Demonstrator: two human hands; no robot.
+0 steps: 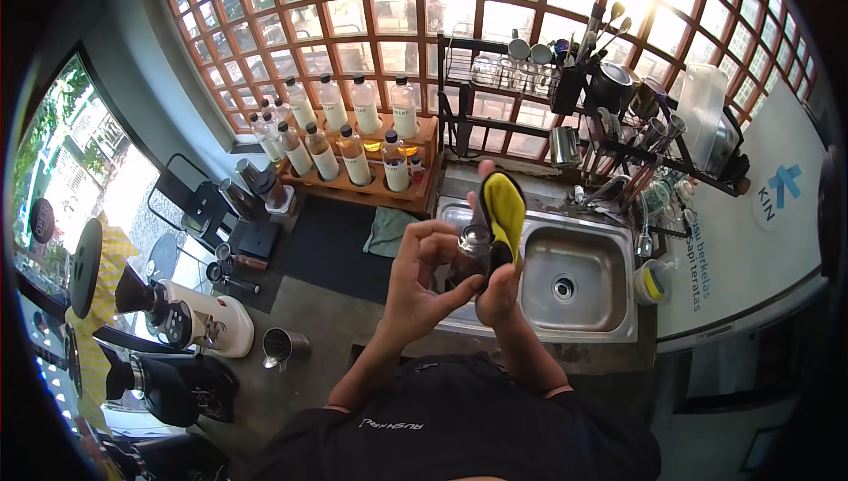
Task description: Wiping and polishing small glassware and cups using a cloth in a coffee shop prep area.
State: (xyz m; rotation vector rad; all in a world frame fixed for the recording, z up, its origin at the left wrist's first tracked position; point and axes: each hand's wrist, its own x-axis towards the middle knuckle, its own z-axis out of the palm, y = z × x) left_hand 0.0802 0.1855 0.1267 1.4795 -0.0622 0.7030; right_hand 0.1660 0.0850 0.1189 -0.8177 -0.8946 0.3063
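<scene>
My left hand grips a small clear glass vessel between thumb and fingers, with its round end facing up. A yellow cloth with a dark edge and backing lies folded over my right hand. The cloth's dark side is against the glass, and the two hands are close together in front of my chest. Parts of the glass are hidden by my fingers and the cloth. Below them is a stainless steel sink, its bowl to the right of my hands.
Labelled bottles fill a wooden rack behind a dark mat and green cloth. A dish rack hangs near the window. Coffee grinders and a metal cup stand left. A sponge holder sits right of the sink.
</scene>
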